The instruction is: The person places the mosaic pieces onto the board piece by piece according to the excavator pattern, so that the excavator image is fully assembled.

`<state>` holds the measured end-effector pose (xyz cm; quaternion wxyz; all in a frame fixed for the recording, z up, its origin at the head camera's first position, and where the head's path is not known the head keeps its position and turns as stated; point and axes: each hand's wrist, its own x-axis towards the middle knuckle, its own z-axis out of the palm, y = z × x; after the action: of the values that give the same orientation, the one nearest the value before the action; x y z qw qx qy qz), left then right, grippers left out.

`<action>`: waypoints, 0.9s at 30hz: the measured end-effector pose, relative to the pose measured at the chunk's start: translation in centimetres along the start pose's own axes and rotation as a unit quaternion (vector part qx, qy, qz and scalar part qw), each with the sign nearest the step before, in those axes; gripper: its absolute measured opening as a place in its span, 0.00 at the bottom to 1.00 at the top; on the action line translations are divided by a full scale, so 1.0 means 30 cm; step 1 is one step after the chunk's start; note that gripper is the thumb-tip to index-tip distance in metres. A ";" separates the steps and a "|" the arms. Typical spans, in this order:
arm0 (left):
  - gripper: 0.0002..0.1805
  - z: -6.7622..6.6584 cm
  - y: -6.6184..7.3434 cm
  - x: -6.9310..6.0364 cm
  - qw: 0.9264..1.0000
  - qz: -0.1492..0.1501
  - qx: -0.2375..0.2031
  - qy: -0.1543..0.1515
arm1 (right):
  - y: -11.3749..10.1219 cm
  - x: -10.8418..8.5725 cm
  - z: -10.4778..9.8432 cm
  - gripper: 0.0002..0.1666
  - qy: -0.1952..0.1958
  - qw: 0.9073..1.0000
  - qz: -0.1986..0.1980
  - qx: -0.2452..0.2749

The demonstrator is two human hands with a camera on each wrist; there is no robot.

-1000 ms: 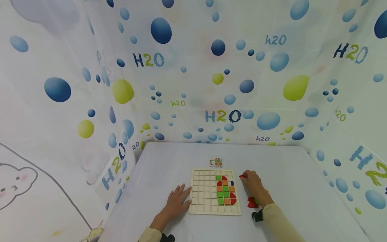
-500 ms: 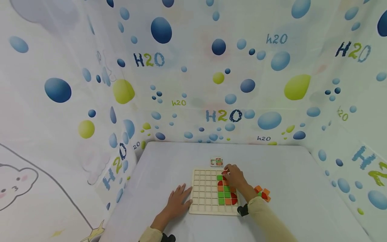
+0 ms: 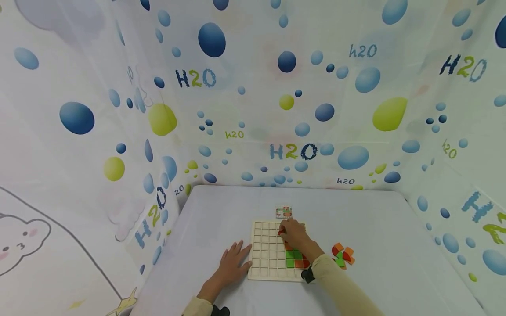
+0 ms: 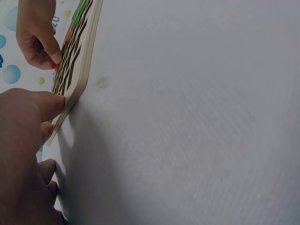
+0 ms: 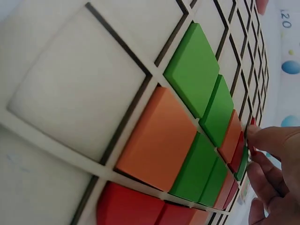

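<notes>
A wooden grid board (image 3: 265, 250) lies on the white table, with green, orange and red tiles set in its right-hand columns. My right hand (image 3: 296, 235) is over the upper part of the board, pinching a small red tile (image 3: 281, 230) between thumb and fingers. In the right wrist view the red tile (image 5: 253, 122) stands on edge at a cell beyond the green tile (image 5: 193, 70) and the orange tile (image 5: 157, 140). Some placed tiles are hidden beneath my right hand in the head view. Fingers spread, my left hand (image 3: 234, 262) rests against the board's left edge.
Loose orange, red and green tiles (image 3: 342, 256) lie in a small heap right of the board. A small pattern card (image 3: 283, 211) sits just behind the board. Cloth walls with blue bubbles enclose the table (image 3: 221, 206) at the back and sides.
My right hand has moved left from beside the board, carrying the red tile over its top rows. The loose heap is now uncovered. My left hand has stayed in place.
</notes>
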<state>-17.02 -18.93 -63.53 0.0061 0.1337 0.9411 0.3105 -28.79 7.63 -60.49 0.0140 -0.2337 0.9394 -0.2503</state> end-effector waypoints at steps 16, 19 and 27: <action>0.32 -0.014 0.012 -0.001 1.000 -0.021 0.011 -0.019 | -0.015 0.004 -0.004 0.02 0.001 0.999 -0.016 -0.038; 0.32 -0.014 0.011 0.000 1.000 -0.018 0.007 -0.017 | -0.016 0.002 -0.006 0.03 0.007 0.998 -0.029 -0.057; 0.32 -0.001 0.003 0.002 1.000 -0.006 0.005 -0.005 | 0.014 -0.032 -0.033 0.06 0.028 0.999 0.006 -0.046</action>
<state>-17.08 -18.87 -63.45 0.0120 0.1297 0.9434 0.3049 -28.25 8.85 -59.92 -0.0212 -0.2212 0.9515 -0.2128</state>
